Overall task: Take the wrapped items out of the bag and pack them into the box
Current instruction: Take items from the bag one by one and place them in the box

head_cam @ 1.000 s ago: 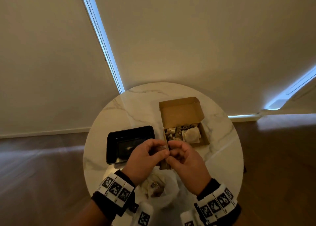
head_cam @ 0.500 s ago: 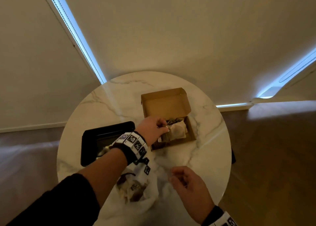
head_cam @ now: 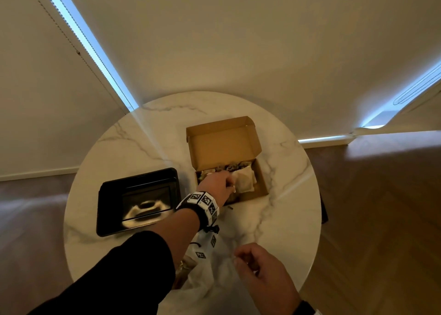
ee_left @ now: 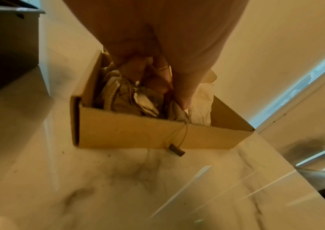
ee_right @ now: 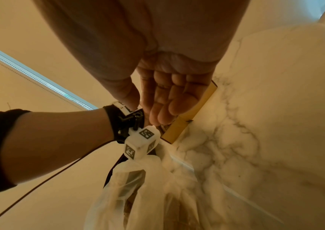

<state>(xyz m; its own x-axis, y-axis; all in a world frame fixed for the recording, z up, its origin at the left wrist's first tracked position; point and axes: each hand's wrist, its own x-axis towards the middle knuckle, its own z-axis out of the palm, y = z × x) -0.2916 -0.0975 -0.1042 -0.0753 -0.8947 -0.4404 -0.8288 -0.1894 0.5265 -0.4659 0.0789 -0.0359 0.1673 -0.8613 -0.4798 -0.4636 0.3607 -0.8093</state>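
- Box (head_cam: pixel 259 190), at 1 o'clock on the bench (head_cam: pixel 148 152), already holds several wrapped items (ee_left: pixel 130 99).
- Left hand (head_cam: pixel 216 187) pinches one inside it.
- Right hand (head_cam: pixel 260 267) hangs loosely curled, holding nothing.
- Bag (ee_right: pixel 137 194) at 6 o'clock likely holds more.

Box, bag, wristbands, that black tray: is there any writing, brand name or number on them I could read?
None can be read.
Wristband on the left hand: black-and-white square code patterns only, no letters.
White block under that wrist: the same code squares.
Cardboard box: plain, no print.
Small dark tag on a string over the box wall: too blurred to read.
Plastic bag and black tray: no writing visible.
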